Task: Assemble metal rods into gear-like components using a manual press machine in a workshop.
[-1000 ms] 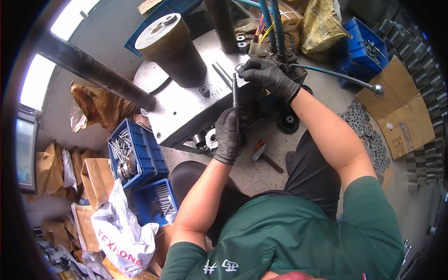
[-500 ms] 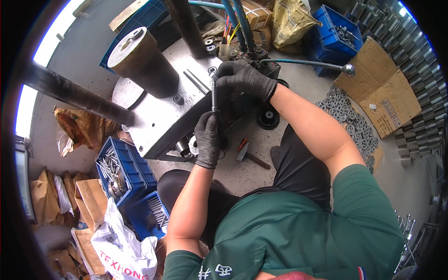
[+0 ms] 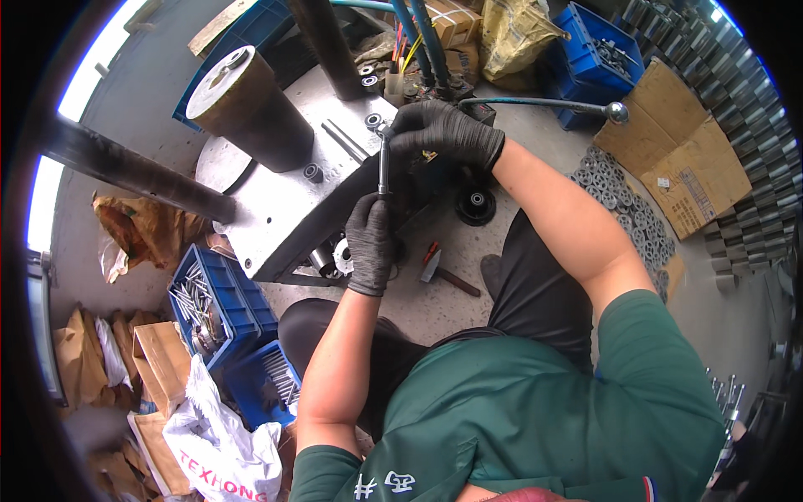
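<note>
Both my hands wear dark grey knitted gloves. My left hand (image 3: 370, 244) is wrapped round the lower end of a slim silver metal rod (image 3: 384, 167), which stands roughly upright in the picture with its thicker head at the top. The fingers of my right hand (image 3: 442, 134) pinch that head; glove and fingers partly hide it. Just left of the head, a small bearing ring (image 3: 374, 122) lies on the metal table (image 3: 276, 209). Two thin bars (image 3: 345, 140) rest on the tabletop, and another small ring (image 3: 313, 172) sits farther left.
A heavy dark cylinder (image 3: 259, 117) and thick posts stand on the table. A long ball-ended lever (image 3: 548, 102) reaches right. On the floor lie a hammer (image 3: 452, 278), a cardboard sheet (image 3: 679, 151) and many grey discs (image 3: 623, 201). Blue bins (image 3: 219, 309) of metal parts stand left.
The whole view has shifted slightly. My right wrist has turned a little outward at the rod's head, and the ring on the table now shows beside the head. The left hand keeps its hold.
</note>
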